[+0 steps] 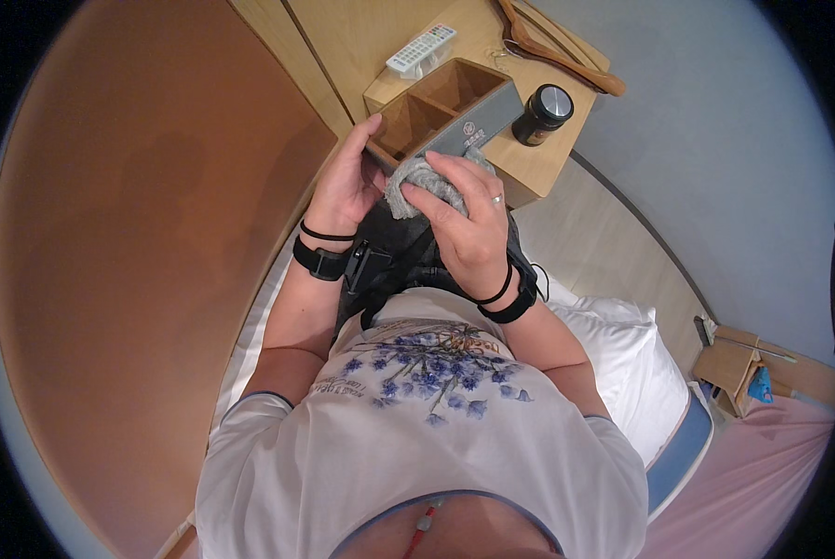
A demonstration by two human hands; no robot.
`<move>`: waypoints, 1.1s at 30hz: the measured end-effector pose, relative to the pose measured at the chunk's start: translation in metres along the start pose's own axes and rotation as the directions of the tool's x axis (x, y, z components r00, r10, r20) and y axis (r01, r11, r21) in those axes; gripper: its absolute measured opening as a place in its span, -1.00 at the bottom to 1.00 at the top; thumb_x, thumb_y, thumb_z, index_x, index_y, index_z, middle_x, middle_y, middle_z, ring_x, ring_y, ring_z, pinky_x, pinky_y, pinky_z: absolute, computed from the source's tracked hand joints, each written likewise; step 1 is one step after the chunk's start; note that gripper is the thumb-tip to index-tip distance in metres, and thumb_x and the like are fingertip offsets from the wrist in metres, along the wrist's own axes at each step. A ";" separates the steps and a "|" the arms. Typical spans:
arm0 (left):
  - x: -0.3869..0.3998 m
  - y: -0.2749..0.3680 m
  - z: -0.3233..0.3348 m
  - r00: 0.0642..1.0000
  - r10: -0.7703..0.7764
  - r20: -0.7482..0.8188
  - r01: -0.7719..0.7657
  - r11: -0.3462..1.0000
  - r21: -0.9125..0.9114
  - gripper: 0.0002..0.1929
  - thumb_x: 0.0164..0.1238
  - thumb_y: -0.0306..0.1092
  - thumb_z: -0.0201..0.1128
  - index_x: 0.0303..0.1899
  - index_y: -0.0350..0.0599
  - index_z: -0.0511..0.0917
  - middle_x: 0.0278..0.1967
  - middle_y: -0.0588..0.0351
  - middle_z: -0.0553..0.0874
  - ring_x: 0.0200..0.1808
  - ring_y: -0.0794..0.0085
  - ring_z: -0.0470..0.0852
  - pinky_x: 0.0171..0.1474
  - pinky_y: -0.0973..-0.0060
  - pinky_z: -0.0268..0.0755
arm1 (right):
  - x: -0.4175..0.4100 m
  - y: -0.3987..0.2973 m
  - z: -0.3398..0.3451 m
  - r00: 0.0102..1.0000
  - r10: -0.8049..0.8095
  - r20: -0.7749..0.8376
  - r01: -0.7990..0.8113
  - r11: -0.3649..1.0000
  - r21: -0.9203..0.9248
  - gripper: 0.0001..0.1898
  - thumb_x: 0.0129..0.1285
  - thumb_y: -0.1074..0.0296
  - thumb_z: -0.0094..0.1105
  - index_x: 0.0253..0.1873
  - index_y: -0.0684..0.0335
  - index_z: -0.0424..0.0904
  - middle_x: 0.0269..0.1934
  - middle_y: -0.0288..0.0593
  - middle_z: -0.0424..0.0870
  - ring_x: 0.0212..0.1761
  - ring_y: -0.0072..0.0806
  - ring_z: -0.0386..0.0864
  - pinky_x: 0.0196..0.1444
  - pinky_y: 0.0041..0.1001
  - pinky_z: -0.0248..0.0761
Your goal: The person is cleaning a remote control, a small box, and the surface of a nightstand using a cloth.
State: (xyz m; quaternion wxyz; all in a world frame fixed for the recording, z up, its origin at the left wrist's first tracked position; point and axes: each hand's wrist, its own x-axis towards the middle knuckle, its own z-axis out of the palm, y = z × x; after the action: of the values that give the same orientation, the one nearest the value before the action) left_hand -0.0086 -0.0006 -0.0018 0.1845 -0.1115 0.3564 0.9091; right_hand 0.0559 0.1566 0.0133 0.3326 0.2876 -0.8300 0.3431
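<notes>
My left hand (347, 178) grips the near left end of a desk organizer box (490, 108), its thumb at the rim. The box has a grey stitched outside that bears a logo and writing. Its brown inside is split by dividers, and no contents show in it. In my right hand (470, 223) is a bunched grey cloth (417, 185), pressed against or held close to the front face of the box near its lower corner. A ring sits on one finger of that hand. The fingers of my left hand under the box are partly hidden.
Beyond the box, a wooden bedside table (539, 171) holds a white remote control (421, 50), a black jar with a silver lid (543, 115) and wooden hangers (557, 56). White bedding (620, 349) lies at right. A cardboard box (728, 367) stands further right. An orange-brown panel (145, 244) rises at left.
</notes>
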 end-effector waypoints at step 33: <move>-0.006 0.000 0.003 0.999 -0.008 0.048 0.005 0.998 0.061 -0.52 0.37 -0.10 0.03 0.14 -0.28 0.29 0.02 -0.14 0.52 -0.12 0.18 0.65 -0.32 0.23 0.64 | 0.013 0.050 -0.013 0.973 0.097 -0.210 -0.109 0.993 -0.046 -0.67 -0.04 0.65 0.16 -0.12 0.18 0.64 0.02 -0.06 0.50 0.00 -0.12 0.43 0.06 -0.30 0.29</move>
State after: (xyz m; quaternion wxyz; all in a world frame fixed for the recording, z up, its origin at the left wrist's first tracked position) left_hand -0.0038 0.0001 0.0027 0.1992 -0.0848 0.3789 0.8998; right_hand 0.0176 0.1929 0.0108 0.4073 0.1969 -0.8142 0.3639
